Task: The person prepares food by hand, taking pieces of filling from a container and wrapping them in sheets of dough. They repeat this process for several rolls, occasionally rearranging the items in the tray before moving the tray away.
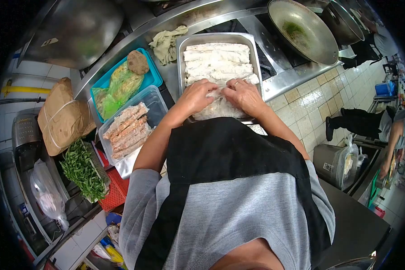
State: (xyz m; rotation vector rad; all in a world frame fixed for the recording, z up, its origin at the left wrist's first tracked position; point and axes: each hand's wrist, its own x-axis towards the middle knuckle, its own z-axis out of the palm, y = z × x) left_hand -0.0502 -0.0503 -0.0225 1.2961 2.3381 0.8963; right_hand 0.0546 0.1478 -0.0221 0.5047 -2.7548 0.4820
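A deep metal tray stands on the stove in front of me, holding several long white-coated rolls laid side by side. My left hand and my right hand meet over the near part of the tray. The fingers of both are bent and pinch a whitish, translucent piece between them. More of this pale, crumpled material lies below my hands, partly hidden by them. What exactly the fingertips grip is partly covered.
Left of the tray are a clear container with orange-pink rolls, a blue container with a green bag, and a cloth. A large pan sits at the right. Leafy greens are lower left; another person works far right.
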